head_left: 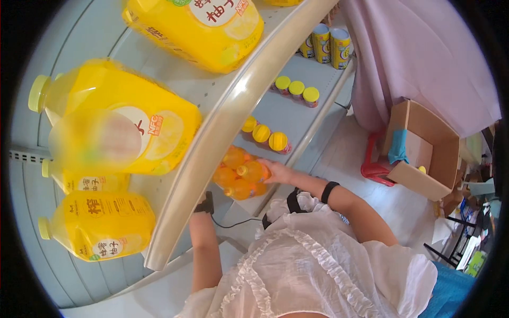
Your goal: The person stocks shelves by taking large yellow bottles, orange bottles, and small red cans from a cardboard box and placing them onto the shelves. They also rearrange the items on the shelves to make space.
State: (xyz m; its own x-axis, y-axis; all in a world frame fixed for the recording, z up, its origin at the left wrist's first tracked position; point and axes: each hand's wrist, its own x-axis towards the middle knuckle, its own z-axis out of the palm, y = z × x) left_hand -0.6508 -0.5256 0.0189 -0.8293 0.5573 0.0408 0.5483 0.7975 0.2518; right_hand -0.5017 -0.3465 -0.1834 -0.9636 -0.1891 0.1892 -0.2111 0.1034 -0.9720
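My right hand (278, 173) grips the side of a cluster of several orange drink bottles (249, 172) with orange caps, at the near end of the lower shelf. Its fingers are partly hidden against the bottles. My left forearm (204, 246) reaches up under the upper shelf, with a black band at the wrist. The left hand itself is hidden behind the curved shelf edge (212, 124), so its fingers cannot be seen. The left part of the cluster is also covered by that edge.
Large yellow juice jugs (159, 124) lie tilted in view on the upper shelf. Yellow-lidded jars (278, 142) and yellow cans (340, 49) stand on the lower shelf (286, 111). An open cardboard box (424, 153) rests by a red stool (374, 167), near a pink curtain (419, 58).
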